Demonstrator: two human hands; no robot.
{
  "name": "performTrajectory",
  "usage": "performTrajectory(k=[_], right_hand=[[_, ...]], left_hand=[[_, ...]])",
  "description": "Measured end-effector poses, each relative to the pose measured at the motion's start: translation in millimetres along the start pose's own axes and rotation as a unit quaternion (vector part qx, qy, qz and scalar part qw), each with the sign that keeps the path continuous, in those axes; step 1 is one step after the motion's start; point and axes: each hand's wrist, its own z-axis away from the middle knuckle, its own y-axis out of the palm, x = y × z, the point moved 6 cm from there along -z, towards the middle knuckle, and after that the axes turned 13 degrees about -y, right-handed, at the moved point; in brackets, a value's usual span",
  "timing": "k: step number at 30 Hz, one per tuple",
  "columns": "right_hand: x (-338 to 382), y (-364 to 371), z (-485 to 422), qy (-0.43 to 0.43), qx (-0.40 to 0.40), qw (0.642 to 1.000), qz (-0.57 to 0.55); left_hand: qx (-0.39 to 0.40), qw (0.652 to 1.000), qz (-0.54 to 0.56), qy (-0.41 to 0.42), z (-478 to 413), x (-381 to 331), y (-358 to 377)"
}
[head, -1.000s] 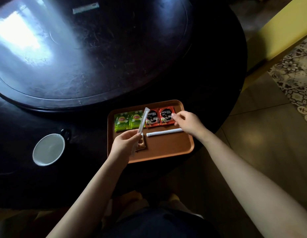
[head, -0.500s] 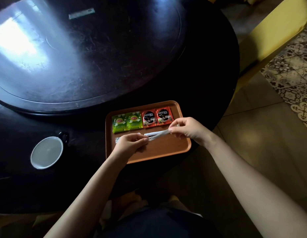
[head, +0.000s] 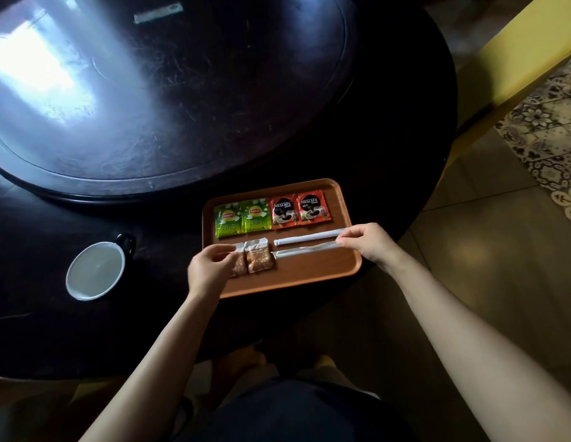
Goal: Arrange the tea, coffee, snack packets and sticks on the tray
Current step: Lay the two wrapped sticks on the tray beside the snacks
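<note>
On the tray (head: 309, 275) the near stick (head: 305, 250) lay crosswise, its right end pinched by the right hand (head: 367, 242), while the left hand (head: 211, 269) gripped a snack packet (head: 238, 264) just beside its other end.

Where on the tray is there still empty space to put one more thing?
The orange tray is bare along its near edge, below the snack packets and the lower white stick. The far row is crowded: two Lipton tea packets and two Nescafe packets side by side. The middle holds both sticks.
</note>
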Motion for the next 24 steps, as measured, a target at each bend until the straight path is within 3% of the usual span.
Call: performTrajectory(k=[3, 6, 13, 24], right_hand=[[-8.4, 0.9, -0.7, 0.012, -0.007, 0.997, 0.072], [-10.0, 2.9, -3.3, 0.001, -0.011, 0.99, 0.137], [-1.2, 2.0, -3.4, -0.016, -0.016, 0.962, 0.272], [2.8, 7.6, -0.8, -0.055, -0.038, 0.944, 0.324]], left_hand=[[-0.087, 0.995, -0.043, -0.004, -11.0, 12.1, -24.1], [-0.116, 0.989, -0.086, -0.016, -19.6, 22.8, -33.9], [-0.093, 0.989, -0.106, -0.046, -27.6, 37.6, -28.2], [-0.095, 0.99, -0.093, -0.051, -30.1, 39.5, -27.6]])
